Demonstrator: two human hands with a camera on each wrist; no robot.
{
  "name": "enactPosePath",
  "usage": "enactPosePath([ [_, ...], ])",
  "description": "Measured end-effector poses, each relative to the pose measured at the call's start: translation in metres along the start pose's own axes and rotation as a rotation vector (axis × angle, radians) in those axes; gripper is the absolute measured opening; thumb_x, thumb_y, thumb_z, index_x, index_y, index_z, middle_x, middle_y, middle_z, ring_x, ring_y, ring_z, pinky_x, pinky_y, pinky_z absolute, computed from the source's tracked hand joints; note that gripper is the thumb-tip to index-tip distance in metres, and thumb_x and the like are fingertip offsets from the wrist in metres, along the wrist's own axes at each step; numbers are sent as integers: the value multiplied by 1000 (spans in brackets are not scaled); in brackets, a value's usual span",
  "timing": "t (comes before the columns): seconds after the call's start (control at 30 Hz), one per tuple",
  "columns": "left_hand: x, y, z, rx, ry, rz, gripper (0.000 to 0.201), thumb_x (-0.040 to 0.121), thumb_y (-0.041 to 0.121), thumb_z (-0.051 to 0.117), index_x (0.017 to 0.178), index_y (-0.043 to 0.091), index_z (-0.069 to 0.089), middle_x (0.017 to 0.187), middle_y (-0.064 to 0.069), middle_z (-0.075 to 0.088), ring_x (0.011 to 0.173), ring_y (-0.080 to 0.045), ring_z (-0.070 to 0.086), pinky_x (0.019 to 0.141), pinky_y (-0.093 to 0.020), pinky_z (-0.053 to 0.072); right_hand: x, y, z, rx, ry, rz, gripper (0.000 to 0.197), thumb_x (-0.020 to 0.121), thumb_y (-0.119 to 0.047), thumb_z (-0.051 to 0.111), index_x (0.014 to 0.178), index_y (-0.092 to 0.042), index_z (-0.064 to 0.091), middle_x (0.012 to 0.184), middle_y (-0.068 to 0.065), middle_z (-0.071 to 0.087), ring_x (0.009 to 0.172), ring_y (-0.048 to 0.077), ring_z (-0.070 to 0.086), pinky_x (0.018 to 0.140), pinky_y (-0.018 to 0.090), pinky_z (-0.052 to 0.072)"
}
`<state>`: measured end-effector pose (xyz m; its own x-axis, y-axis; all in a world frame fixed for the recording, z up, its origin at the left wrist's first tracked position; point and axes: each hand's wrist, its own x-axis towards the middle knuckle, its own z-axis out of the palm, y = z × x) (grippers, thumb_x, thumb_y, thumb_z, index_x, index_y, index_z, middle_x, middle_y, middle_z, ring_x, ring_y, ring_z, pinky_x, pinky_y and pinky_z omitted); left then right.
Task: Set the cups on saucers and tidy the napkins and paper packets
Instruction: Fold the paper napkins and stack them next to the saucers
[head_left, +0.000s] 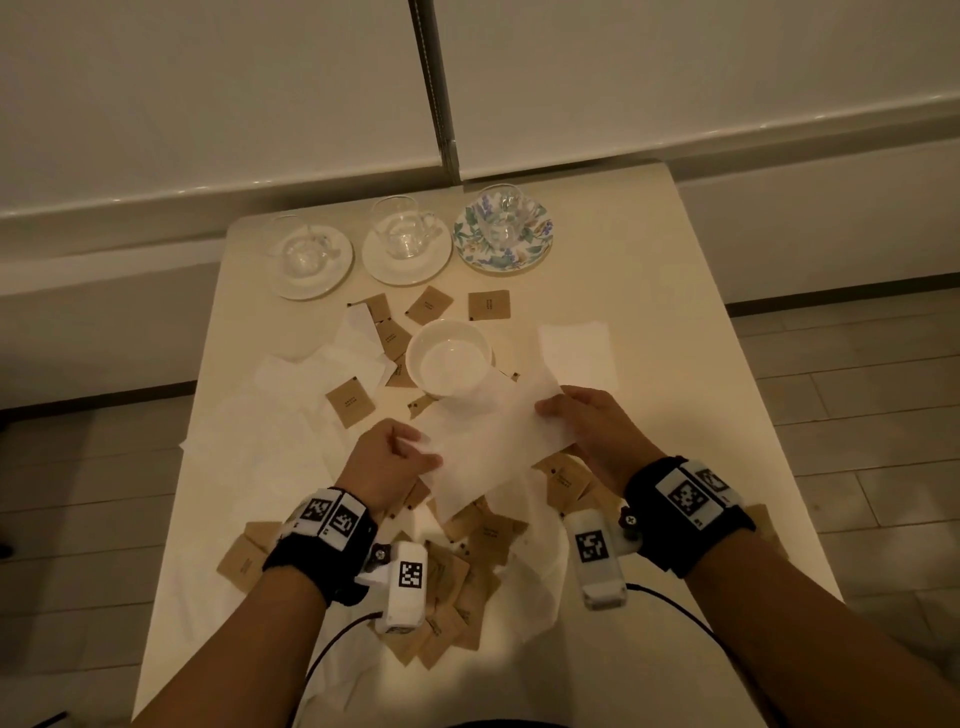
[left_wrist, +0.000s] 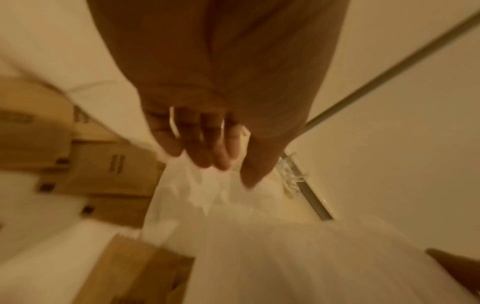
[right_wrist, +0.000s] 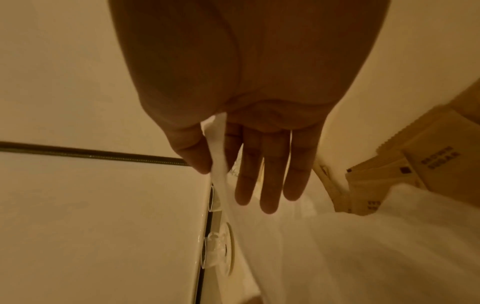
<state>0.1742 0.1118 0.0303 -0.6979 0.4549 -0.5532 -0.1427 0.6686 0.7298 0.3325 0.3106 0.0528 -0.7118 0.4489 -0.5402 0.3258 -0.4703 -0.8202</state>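
Both hands hold one white napkin (head_left: 493, 441) above the table's middle. My left hand (head_left: 387, 457) pinches its left end; in the left wrist view the curled fingers (left_wrist: 202, 148) grip the napkin (left_wrist: 233, 216). My right hand (head_left: 592, 423) pinches the right end between thumb and straight fingers (right_wrist: 270, 181), with the napkin's edge (right_wrist: 218, 164) showing there. Three glass cups stand on saucers at the far edge: left (head_left: 306, 254), middle (head_left: 405, 236), and one on a floral saucer (head_left: 503, 228). Brown paper packets (head_left: 350, 401) and white napkins (head_left: 576, 353) lie scattered about.
A white bowl (head_left: 449, 358) stands at the table's centre, just beyond the held napkin. A heap of brown packets (head_left: 452, 597) and crumpled napkins lies near the front edge under my wrists. The table (head_left: 649, 291) ends close to a white wall at the back.
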Motion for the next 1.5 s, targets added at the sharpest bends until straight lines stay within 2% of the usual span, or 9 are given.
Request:
enactPosePath([
  [0.07,-2,20,-1,41,75,201,31,81,8,76,104,17,57,98,2,64,86,-9,61,73,-17,46,0,-3,7,5,-50,18,17,90,-11,57,90,-9,74,91,12,75,79,25,72,70,34,59],
  [0.17,-5,54,7,-133,-189,341,48,80,-5,70,120,16,54,120,-5,62,111,-18,59,94,-31,49,0,-8,17,49,-105,37,19,87,-9,56,81,-13,75,88,10,72,79,24,69,73,37,56],
  [0.33,-1,70,15,-124,-417,286,35,80,14,75,114,14,66,106,-6,74,98,-22,70,83,-33,57,-1,-15,23,225,-177,32,36,75,-23,63,105,-5,68,104,16,68,88,28,67,70,37,55],
  [0.47,7,58,19,-141,-226,260,25,89,30,70,95,6,71,92,-12,75,86,-33,72,78,-46,59,-7,-6,22,251,-221,9,63,79,-43,70,130,-9,55,122,16,66,107,36,66,81,47,56],
  [0.67,14,48,25,-356,-63,180,19,90,31,68,87,13,74,87,-5,77,78,-19,74,60,-26,55,-8,21,15,129,-346,85,74,68,-6,84,133,-17,50,119,13,69,109,33,66,88,52,55],
  [0.9,20,50,22,-573,-24,29,23,96,33,60,105,14,68,96,-5,76,88,-23,74,69,-37,59,-9,40,19,-400,-279,65,44,70,-42,82,109,-26,70,105,-2,74,101,20,69,94,46,54],
  [1.03,27,51,16,-608,31,6,28,93,35,62,110,14,67,100,-6,76,92,-25,73,76,-40,59,-5,44,11,-566,-282,71,12,82,-35,76,89,-28,71,94,-4,75,89,13,71,90,40,56],
  [1.13,31,54,11,-559,65,23,31,87,40,64,107,18,70,100,-2,76,94,-22,72,84,-42,57,0,46,4,-711,-263,100,28,84,-30,75,108,-19,67,105,1,71,96,18,68,92,38,55],
  [1.5,34,77,-13,-677,76,104,23,97,28,58,106,10,69,99,-6,76,90,-23,73,71,-36,58,7,62,-19,-1093,-143,272,49,78,-29,78,120,-13,59,110,1,62,99,20,60,82,28,50],
])
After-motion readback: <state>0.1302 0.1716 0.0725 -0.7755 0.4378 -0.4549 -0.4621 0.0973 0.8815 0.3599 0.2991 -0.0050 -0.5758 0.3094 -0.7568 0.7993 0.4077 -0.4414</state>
